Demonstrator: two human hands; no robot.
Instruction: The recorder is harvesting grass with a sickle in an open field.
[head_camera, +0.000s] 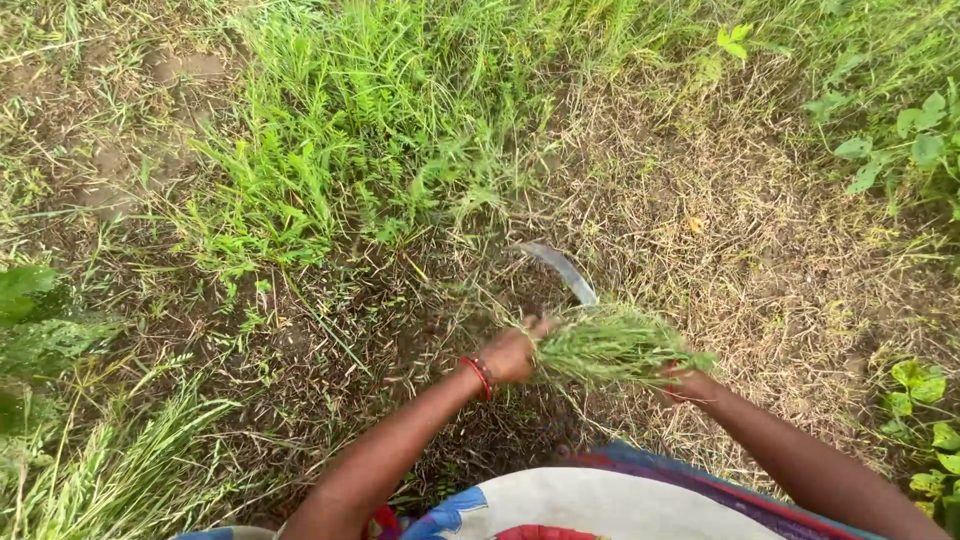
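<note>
My left hand (512, 352), with a red bangle on the wrist, is closed around one end of a bundle of cut green grass (615, 345). The bundle lies across both hands, just above the ground. My right hand (684, 382) is mostly hidden under the bundle's right end. A curved grey sickle blade (565, 270) sticks out from behind the bundle toward the upper left. Its handle is hidden by the grass and runs toward my right hand, which appears to grip it.
A thick patch of standing green grass (370, 130) grows ahead at upper left. Dry stubble and bare soil (740, 240) cover the ground to the right. Broad-leaved plants (915, 140) stand at the right edge. Patterned cloth (600, 505) lies at the bottom.
</note>
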